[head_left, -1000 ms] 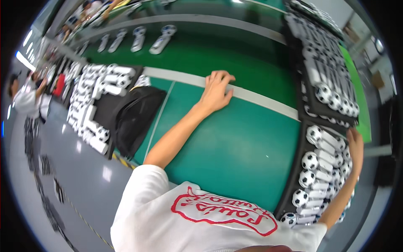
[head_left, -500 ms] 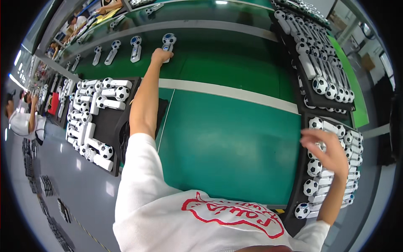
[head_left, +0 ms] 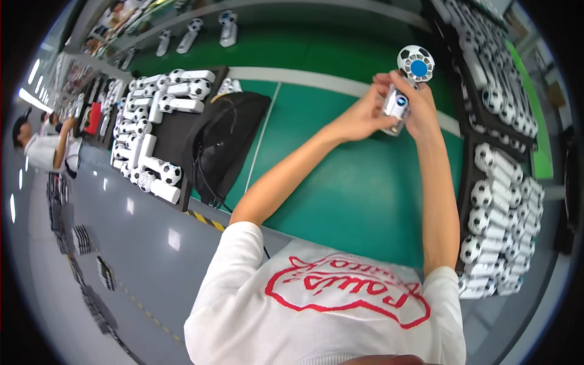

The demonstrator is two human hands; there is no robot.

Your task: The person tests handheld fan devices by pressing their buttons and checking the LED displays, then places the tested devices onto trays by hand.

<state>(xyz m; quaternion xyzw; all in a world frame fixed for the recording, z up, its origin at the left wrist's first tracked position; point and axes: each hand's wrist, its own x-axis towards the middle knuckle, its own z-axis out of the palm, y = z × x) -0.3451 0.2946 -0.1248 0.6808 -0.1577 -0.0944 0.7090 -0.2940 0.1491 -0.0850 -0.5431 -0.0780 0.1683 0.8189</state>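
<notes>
Above the green table (head_left: 340, 194) I hold up a small white hand fan (head_left: 406, 85) whose round head is patterned like a football with a blue centre. My left hand (head_left: 360, 117) grips its white handle from the left. My right hand (head_left: 418, 108) closes on the handle from the right, fingers just under the head. Both arms reach forward from my white shirt with its red print.
A black tray (head_left: 173, 137) of several like fans lies at the left, with a black bag (head_left: 225, 146) beside it. More filled trays (head_left: 499, 207) line the right edge. Single fans (head_left: 228, 27) stand on the far belt. A person (head_left: 36, 149) works at far left.
My left hand has come back from the far belt and my right hand from the right tray. Both now meet on one fan raised over the table's middle.
</notes>
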